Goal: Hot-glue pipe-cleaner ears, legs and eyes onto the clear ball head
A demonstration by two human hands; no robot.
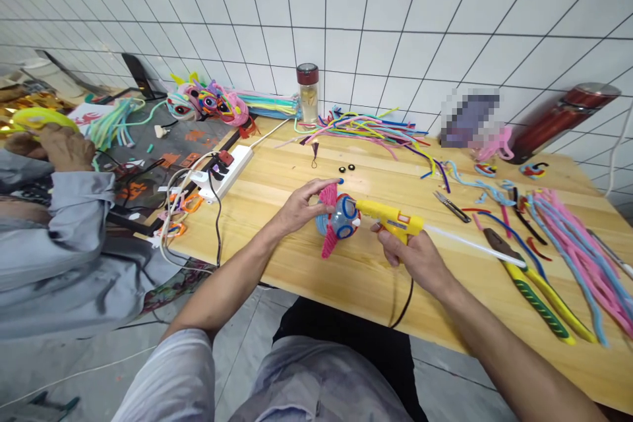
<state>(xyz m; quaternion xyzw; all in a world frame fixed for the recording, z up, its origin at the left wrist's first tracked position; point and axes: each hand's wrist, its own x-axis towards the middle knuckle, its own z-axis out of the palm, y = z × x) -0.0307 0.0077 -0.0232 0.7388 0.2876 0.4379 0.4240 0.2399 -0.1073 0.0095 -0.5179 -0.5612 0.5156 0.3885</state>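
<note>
My left hand holds a small figure of bent pipe cleaners, with a clear round body, blue rings and pink fin-like sides. A tiny blue piece shows at the tip of my index finger. In my right hand is a yellow glue gun, a long clear glue stick jutting from its back. The gun's nozzle points left and meets the upper blue ring, though I cannot tell whether it touches. Two small black rounds lie on the table behind the figure.
Pliers, thread snips and loose pipe cleaners lie at the right. A glass bottle stands by the wall and a red flask leans back right. On the left are a power strip and a co-worker's hand.
</note>
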